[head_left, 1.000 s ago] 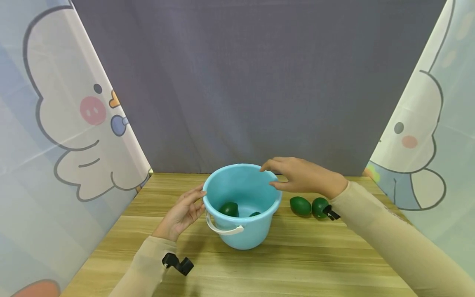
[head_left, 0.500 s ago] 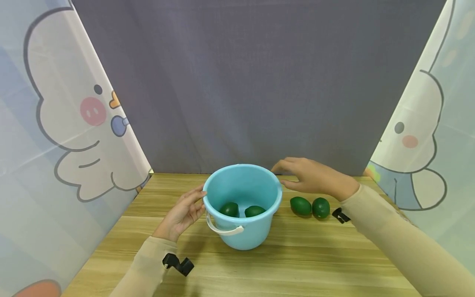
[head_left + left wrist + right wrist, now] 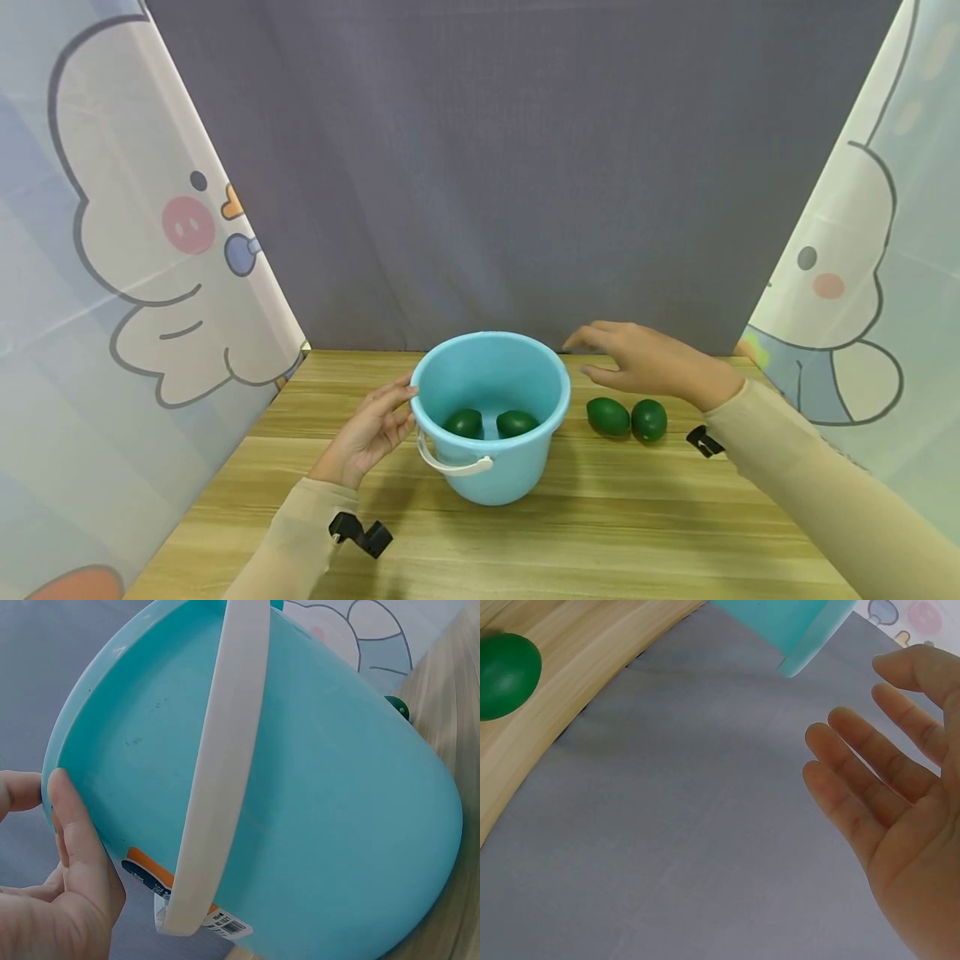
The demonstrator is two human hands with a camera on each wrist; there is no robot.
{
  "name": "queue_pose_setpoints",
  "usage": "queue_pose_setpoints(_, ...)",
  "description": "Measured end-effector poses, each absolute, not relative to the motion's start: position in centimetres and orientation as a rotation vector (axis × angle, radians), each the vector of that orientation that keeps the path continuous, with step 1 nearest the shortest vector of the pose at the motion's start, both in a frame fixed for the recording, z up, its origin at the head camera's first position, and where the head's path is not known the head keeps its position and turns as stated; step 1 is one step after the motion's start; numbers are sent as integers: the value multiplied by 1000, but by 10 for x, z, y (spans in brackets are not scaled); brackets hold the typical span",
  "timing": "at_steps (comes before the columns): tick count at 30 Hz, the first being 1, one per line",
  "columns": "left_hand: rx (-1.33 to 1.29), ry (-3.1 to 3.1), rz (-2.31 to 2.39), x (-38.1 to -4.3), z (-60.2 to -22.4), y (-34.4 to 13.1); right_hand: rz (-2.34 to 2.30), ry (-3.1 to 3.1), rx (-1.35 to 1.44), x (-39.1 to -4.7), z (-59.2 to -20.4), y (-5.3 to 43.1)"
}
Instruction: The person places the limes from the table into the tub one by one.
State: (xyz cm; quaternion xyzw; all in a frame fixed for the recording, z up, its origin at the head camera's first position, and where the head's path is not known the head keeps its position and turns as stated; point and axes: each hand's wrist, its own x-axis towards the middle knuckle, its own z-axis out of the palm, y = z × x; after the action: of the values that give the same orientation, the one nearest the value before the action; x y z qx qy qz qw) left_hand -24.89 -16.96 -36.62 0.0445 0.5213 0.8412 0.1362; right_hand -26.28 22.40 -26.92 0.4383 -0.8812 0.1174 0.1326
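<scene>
One hand (left) pinches the bucket rim; right hand loosely spread.

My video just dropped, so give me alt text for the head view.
Light-blue bucket holding two green fruits, its rim gripped by a left hand. An empty right hand hovers right of it, near two more green fruits on the wooden table.

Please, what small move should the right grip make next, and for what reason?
I would probably lower the right grip to the green fruit on the table nearest the bucket: this grip is open and empty, two other fruits lie inside the bucket, and the left grip holds its rim.
</scene>
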Motion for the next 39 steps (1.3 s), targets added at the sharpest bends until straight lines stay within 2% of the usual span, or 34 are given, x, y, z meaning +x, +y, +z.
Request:
queue_pose_setpoints(16, 126, 1528, 2417, -249, -366, -169, 344, -2593, 1206, -260, -278, 240)
queue_pose_setpoints(39, 117, 1515, 2438, -250, -367, -169, 372, -2610, 1170, -261, -314, 265)
